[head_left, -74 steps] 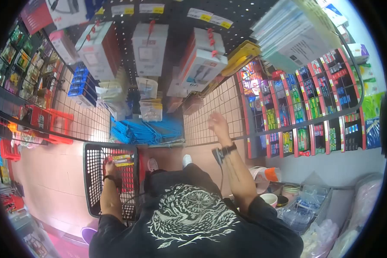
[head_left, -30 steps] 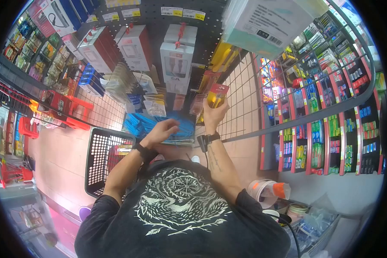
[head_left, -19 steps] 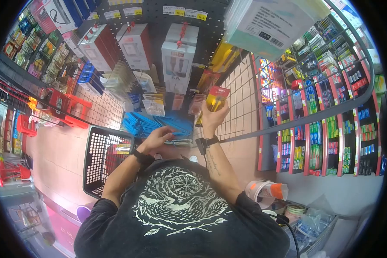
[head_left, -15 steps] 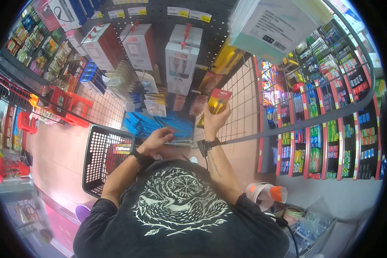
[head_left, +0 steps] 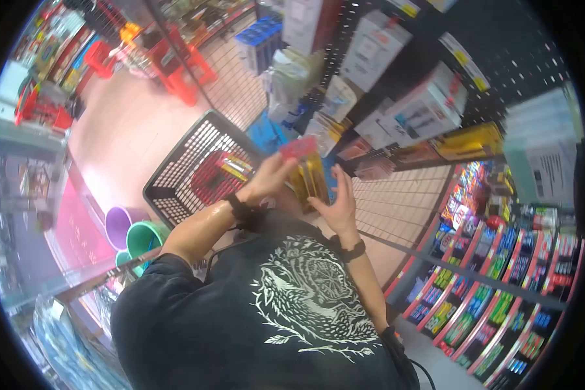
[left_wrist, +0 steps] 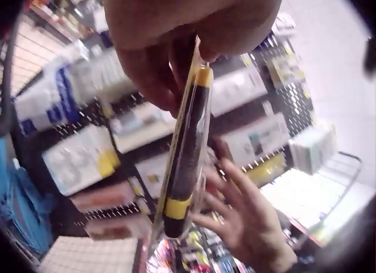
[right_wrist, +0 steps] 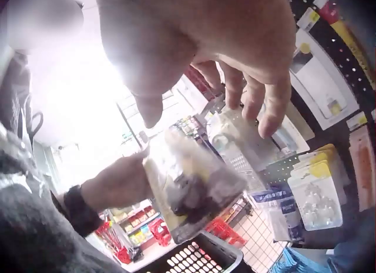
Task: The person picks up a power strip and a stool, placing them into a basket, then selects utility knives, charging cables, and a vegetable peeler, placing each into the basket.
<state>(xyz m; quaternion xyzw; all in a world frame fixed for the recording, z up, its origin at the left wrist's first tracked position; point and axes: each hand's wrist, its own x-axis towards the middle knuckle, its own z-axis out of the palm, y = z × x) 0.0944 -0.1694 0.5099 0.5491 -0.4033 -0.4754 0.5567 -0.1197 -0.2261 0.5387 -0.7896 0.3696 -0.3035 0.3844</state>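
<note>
Blister pack [head_left: 312, 182] hangs clear of the shopping basket [head_left: 175, 153]; my left hand [head_left: 266, 181] pinches its red end, my right hand [head_left: 340, 209] spreads empty beside it.

In the head view, the left forearm [head_left: 200, 233] slants toward 2 o'clock, the left hand [head_left: 271, 178] closed in a pinch. The right forearm [head_left: 368, 286] rises toward 11; the right hand [head_left: 340, 211] has fingers [right_wrist: 274, 108] loosely extended (thumb [right_wrist: 149, 110] held well apart).
</note>
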